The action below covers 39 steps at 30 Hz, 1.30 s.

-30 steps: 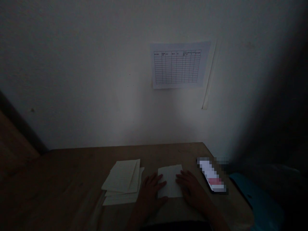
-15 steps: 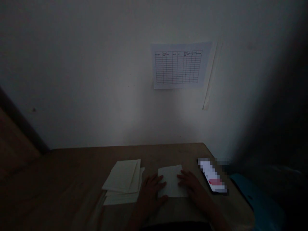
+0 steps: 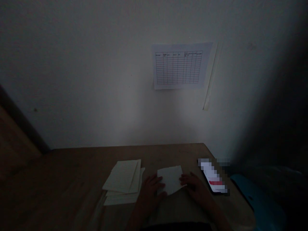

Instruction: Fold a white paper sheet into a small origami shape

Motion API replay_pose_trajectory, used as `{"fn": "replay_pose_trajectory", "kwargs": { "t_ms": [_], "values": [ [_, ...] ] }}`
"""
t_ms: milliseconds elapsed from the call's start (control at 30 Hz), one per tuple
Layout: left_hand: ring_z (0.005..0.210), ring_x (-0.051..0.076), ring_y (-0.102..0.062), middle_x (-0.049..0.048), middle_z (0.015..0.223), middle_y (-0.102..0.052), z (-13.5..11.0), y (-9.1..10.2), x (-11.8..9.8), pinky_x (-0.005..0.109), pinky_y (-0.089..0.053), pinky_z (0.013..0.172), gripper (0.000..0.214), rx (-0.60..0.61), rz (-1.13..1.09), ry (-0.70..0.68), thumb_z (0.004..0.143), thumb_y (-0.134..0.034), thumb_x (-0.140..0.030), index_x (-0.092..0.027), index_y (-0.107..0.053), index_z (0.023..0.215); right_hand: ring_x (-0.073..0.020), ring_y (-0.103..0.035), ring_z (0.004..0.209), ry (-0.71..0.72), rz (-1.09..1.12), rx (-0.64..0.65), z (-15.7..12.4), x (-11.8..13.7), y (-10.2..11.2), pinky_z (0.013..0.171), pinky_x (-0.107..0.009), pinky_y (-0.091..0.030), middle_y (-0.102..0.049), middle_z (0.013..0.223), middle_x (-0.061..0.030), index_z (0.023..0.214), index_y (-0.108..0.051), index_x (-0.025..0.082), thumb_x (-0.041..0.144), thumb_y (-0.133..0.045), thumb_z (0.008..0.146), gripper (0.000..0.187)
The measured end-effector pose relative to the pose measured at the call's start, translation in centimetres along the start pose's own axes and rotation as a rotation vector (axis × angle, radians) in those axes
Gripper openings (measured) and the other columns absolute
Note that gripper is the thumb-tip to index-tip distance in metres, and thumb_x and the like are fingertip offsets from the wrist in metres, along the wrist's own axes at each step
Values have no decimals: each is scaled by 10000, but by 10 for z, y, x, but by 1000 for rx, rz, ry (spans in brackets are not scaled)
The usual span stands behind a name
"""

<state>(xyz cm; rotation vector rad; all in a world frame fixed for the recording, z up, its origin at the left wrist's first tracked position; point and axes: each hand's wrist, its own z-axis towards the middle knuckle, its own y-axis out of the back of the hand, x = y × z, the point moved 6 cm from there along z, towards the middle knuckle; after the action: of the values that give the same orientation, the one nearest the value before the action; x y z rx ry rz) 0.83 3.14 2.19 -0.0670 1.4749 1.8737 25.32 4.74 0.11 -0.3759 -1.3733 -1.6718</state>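
A desk point(image 3: 79, 166) bears a stack of papers point(image 3: 121, 175), with a phone point(image 3: 213, 178) well right of the stack. Just right of the stack, the left hand point(image 3: 150, 189) has its grip released, fingers spread on a paper sheet point(image 3: 171, 179); farther right, the right hand point(image 3: 193, 186) touches its other side, pinching or not I cannot tell. The sheet, right of the stack, looks squarish, long axis unclear, near edge slanting away rightward.

The sheet point(image 3: 170, 179) is on the table point(image 3: 77, 179) before me, between my left hand point(image 3: 152, 186) and right hand point(image 3: 193, 186). The stack point(image 3: 121, 176) lies left of my left hand, the phone point(image 3: 215, 181) right of my right, near the table's edge. Behind the table is the wall point(image 3: 96, 80), bearing a chart point(image 3: 179, 67).
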Motion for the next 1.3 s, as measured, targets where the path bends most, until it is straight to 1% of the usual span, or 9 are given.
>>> {"fn": "replay_pose_trajectory", "kwargs": {
  "t_ms": [133,300,400,500,567,733,933,1100,1300],
  "values": [
    [1272,323,-525,89,1227,-690,-2,-2,7,551,-448,1048,400,-45,-71,-1,759,-758,-506,-280,-723,1086,-281,-522,1287,-170,0,9,0,-10,0,1153,-560,-285,-701,1193,-51,1024,-727,270,422,-551,893,267],
    [1175,274,-597,107,1212,-679,-5,-11,27,489,-470,1033,304,-127,-155,182,918,-550,-449,-227,-704,1056,-317,-513,1281,-292,-22,-98,-6,-21,1,1065,-497,-415,-677,1209,-103,1054,-721,225,482,-552,878,354],
    [1204,278,-581,116,1286,-636,-6,-14,32,487,-463,1041,407,-128,-196,257,905,-555,-428,-218,-609,1250,-286,-615,1126,-275,29,-52,-4,-12,0,978,-437,-488,-678,1175,-96,1121,-689,231,502,-542,888,386],
    [1257,261,-542,116,1383,-561,-3,-9,27,478,-443,1063,584,-142,-219,231,910,-536,-347,-241,-388,1466,-232,-661,982,-270,62,-28,0,1,2,875,-382,-536,-690,1098,-62,1427,-438,261,453,-508,913,553],
    [1263,258,-532,115,1371,-557,0,-6,20,480,-429,1074,549,-126,-191,166,916,-510,-299,-259,-416,1456,-224,-644,1039,-252,17,-30,1,9,3,920,-382,-519,-667,1159,-56,1474,-358,285,423,-483,928,577],
    [1140,244,-592,124,1427,-466,0,-4,6,464,-504,980,327,-74,-96,40,932,-474,-261,-284,-680,1184,-245,-542,1229,-87,-160,20,3,20,-5,1044,-396,-448,-498,1413,-67,1246,-622,300,373,-439,962,347],
    [1240,276,-530,108,1387,-515,-4,-1,-1,498,-487,1014,279,-127,-10,13,914,-533,-260,-276,-693,1142,-290,-551,1214,-18,-238,13,0,17,-10,1023,-458,-474,-446,1466,-80,1207,-665,297,410,-478,954,334],
    [1190,260,-575,93,1263,-620,-3,-1,-4,471,-517,997,266,-119,25,22,914,-550,-257,-283,-706,1128,-289,-457,1328,29,-286,26,-2,21,-10,1099,-488,-407,-503,1439,-70,1244,-643,306,395,-487,961,335],
    [1175,269,-589,104,1251,-637,-1,-2,-4,480,-523,993,265,-109,62,22,913,-556,-266,-272,-710,1129,-249,-343,1423,74,-285,94,-3,25,-15,1186,-489,-300,-424,1521,-54,1352,-536,259,402,-496,960,419]
  ]
}}
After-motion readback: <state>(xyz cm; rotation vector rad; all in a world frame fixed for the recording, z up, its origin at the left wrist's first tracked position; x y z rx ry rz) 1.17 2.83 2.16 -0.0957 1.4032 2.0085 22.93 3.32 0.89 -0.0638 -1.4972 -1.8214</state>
